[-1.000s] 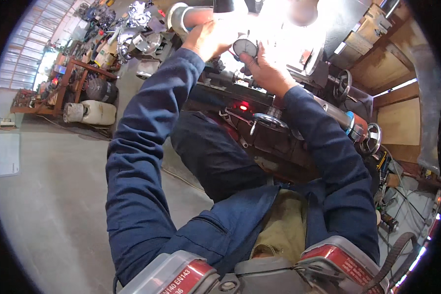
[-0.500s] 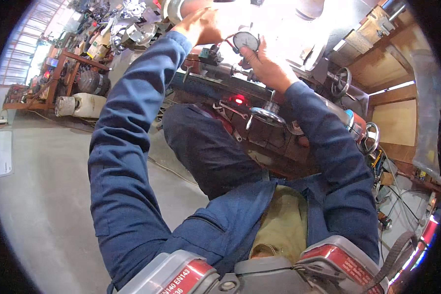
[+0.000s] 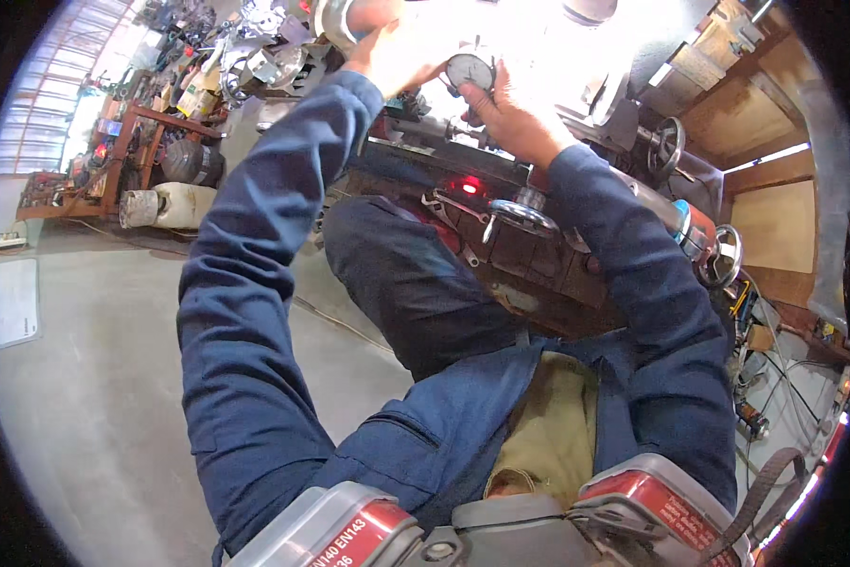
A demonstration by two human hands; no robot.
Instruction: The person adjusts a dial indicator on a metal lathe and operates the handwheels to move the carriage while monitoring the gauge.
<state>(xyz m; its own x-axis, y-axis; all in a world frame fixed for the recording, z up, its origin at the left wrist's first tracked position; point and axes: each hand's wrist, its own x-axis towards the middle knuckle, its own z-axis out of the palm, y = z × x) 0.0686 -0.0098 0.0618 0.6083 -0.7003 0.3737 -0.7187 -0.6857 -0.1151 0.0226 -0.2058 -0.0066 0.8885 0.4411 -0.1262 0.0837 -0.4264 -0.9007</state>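
A round dial gauge [image 3: 470, 72] with a white face stands over the lathe-like machine, face toward me. My right hand [image 3: 524, 118] is closed on its right and lower edge, thumb across the lower rim. My left hand [image 3: 392, 64] reaches in from the left; its bunched fingers meet the gauge's left side. Strong glare washes out those fingers, and what they pinch is hidden. Close beside my left wrist is a round metal part [image 3: 335, 21]. Below the gauge, a shiny handwheel [image 3: 522, 219] sits on the machine's front.
Spanners [image 3: 455, 219] lie below a lit red lamp [image 3: 469, 187]. More handwheels [image 3: 666, 148] stick out at the right. A gas cylinder [image 3: 184, 205] lies on its side at the left by a rusty frame [image 3: 122, 151]. A cable [image 3: 340, 324] runs over the floor. My knee is close to the machine.
My left hand has moved right, from beside the round metal part to the gauge's left side. My right hand stays on the gauge. The view has shifted slightly.
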